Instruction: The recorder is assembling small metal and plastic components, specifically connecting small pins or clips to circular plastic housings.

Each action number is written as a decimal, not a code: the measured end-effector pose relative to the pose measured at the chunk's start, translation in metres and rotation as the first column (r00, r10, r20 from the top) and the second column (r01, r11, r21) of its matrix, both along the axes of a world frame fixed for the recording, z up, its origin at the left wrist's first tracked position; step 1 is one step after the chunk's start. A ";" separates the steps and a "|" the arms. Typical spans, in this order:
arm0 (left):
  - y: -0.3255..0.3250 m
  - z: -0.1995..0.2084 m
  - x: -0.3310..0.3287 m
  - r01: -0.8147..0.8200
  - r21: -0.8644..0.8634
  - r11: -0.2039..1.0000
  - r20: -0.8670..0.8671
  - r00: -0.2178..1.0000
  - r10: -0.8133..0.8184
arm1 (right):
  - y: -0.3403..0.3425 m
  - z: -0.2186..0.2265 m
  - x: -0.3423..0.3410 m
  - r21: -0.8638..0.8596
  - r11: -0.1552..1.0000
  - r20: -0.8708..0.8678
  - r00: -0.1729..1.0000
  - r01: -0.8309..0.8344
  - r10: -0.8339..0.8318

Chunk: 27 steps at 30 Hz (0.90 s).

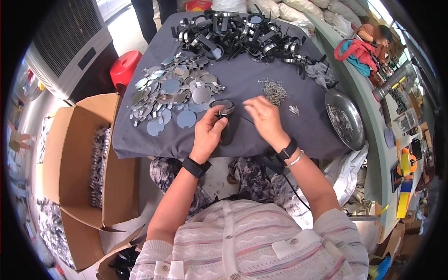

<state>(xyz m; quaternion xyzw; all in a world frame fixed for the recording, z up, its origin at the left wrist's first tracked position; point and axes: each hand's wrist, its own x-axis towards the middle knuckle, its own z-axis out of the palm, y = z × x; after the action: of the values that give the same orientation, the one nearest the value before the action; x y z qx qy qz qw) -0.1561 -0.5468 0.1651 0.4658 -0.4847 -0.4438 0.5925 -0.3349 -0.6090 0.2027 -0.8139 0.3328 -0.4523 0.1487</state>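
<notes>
My left hand [209, 133] is closed round a black plastic part with a round, silver-edged head [223, 108], held upright over the near side of the table. To its right, my right hand [265, 119] has thumb and fingers pinched together; anything between the fingertips is too small to make out. Beyond the left hand lies a spread pile of flat grey metal discs [179, 88] with small tabs. A tangle of small wire-like metal pieces [274, 92] lies just past my right hand, beside a few loose bright bits [293, 110].
Many similar black parts [233, 35] are heaped along the table's far edge. A dark metal bowl [344, 119] with small metal pieces stands at the right edge. Open cardboard boxes [84, 154] and a red stool [125, 67] are at left. Another person [373, 37] sits far right.
</notes>
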 end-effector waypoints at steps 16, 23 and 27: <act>-0.003 0.002 -0.002 0.028 0.019 0.999 -0.003 1.000 -0.028 | -0.015 0.004 -0.028 0.013 0.992 -0.292 0.949 0.128 -0.118; -0.007 0.000 -0.008 -0.065 0.033 0.997 0.027 0.998 0.064 | 0.001 -0.004 0.003 0.311 0.950 -0.044 0.999 0.025 -0.011; -0.007 0.001 -0.008 -0.074 0.030 0.997 0.030 0.997 0.073 | -0.021 -0.026 -0.012 0.483 0.862 0.018 0.983 0.153 -0.185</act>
<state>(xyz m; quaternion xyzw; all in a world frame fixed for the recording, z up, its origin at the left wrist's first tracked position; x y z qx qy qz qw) -0.1643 -0.5543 0.1662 0.4987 -0.4688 -0.4225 0.5942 -0.3468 -0.6297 0.1762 -0.7044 0.4995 -0.3929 0.3160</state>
